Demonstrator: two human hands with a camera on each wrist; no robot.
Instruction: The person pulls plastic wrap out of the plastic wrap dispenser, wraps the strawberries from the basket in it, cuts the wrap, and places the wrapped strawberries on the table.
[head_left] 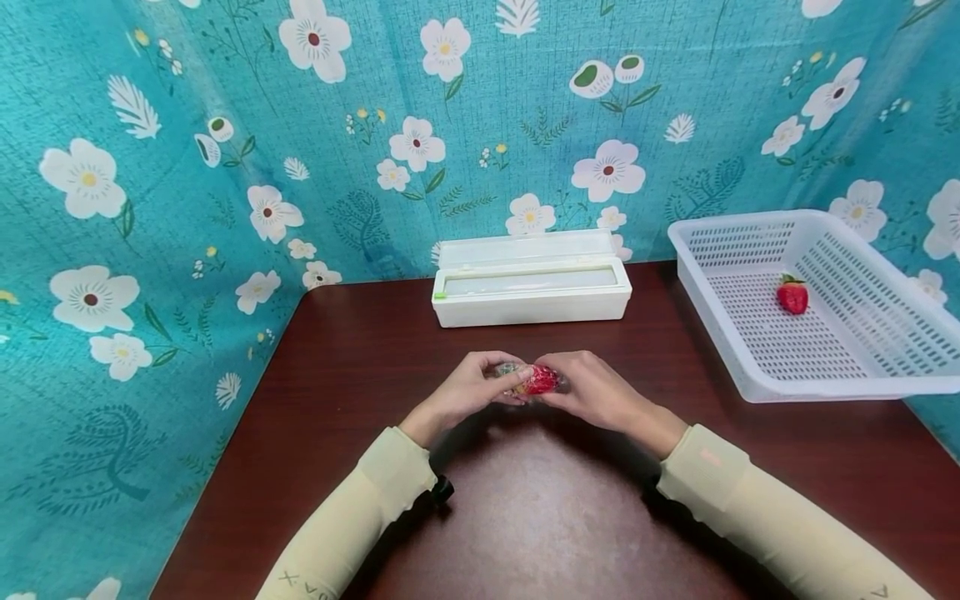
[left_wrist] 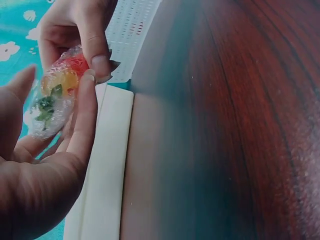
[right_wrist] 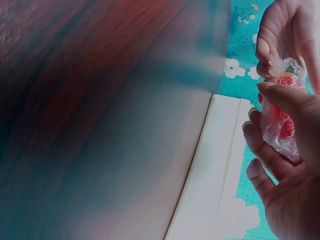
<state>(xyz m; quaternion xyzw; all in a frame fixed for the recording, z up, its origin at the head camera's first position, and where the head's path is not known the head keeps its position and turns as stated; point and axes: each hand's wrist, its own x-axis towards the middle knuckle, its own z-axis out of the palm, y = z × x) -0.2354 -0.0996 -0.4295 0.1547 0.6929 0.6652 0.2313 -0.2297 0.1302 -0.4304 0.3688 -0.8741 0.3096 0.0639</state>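
Between both hands is a strawberry (head_left: 543, 380) wrapped in clear, crinkled plastic film, raised over the dark table. In the left wrist view, green leaves show through the film at one end of the wrapped strawberry (left_wrist: 57, 92), with yellow and red beyond them. My left hand (head_left: 468, 390) holds the leafy end, its thumb lying along the near side. On the red end, my right hand (head_left: 592, 393) grips with thumb and fingers. The right wrist view shows loose film (right_wrist: 282, 142) bunched at that red end, close to the right fingers.
A long white dispenser box (head_left: 532, 310) with its clear lid raised stands at the table's back. To the right sits a white perforated basket (head_left: 712, 325) with one strawberry (head_left: 792, 295) inside. A teal floral cloth (head_left: 480, 108) hangs behind the dark wooden table (head_left: 360, 350).
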